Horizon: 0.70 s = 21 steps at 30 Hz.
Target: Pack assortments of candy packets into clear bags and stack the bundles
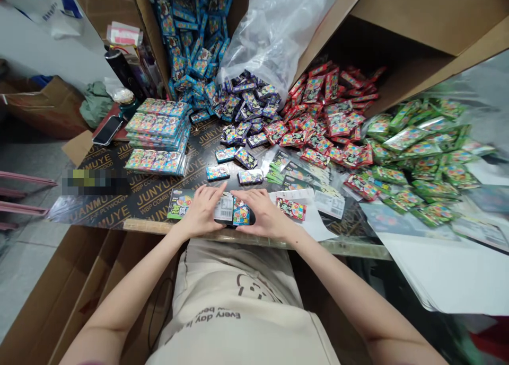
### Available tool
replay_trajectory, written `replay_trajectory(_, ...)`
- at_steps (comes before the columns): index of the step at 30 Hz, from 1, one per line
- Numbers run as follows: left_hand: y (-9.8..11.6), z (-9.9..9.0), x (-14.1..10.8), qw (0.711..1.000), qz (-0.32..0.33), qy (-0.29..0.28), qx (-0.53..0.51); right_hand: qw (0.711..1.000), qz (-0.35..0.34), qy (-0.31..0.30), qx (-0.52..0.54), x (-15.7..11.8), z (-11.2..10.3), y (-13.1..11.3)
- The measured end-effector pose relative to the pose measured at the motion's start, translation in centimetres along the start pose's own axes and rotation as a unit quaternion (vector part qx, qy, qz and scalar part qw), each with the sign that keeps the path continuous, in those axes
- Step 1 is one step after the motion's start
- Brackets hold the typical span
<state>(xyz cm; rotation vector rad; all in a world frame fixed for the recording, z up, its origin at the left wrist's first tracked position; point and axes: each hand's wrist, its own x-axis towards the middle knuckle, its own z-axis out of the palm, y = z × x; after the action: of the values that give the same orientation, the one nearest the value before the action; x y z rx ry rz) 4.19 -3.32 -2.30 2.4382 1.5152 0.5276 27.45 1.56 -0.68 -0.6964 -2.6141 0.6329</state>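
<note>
Foil packets [233, 210] are being pressed between the left hand [202, 212] and the right hand [262, 214] at the near edge of the table, with a barcode label uppermost. The fingers [222, 188] of each hand are being held together against opposite sides, so that even pressure is being applied. A green-faced packet [180, 203] and a red packet [290, 209] are lying just beside the hands on a black plywood board [157, 202]. Loose blue packets [194, 42], purple packets [248, 103], red packets [326, 110] and green packets [421, 153] are being held in heaps across the upper frame, while shrink-wrapped stacks [157, 124] are standing at upper left.
</note>
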Motion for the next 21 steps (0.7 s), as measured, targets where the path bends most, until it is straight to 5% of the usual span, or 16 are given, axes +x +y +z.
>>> replay_trajectory(3,0.1,-0.3,0.0,1.0,0.014,0.011,0.0,1.0,-0.012,0.019,-0.009,0.3,0.4,0.2)
replay_trajectory(8,-0.3,-1.1,0.1,0.996,-0.038,0.072,-0.027,0.977,0.063,0.203,-0.031,0.1,2.5,-0.4)
replay_trajectory(12,-0.7,-0.7,0.1,0.994,-0.058,0.076,-0.047,0.991,0.013,0.132,0.019,0.8,2.7,-0.7)
replay_trajectory(14,-0.9,0.0,0.2,0.995,-0.066,0.066,-0.044,0.986,0.046,0.16,0.012,2.4,2.0,0.9)
replay_trajectory(17,-1.2,1.6,0.2,0.996,-0.081,0.037,-0.028,0.951,0.191,0.238,-0.05,5.9,0.7,5.6)
replay_trajectory(21,-1.6,3.4,0.2,0.996,-0.09,-0.014,-0.01,0.948,0.279,0.117,-0.101,9.8,0.2,10.9)
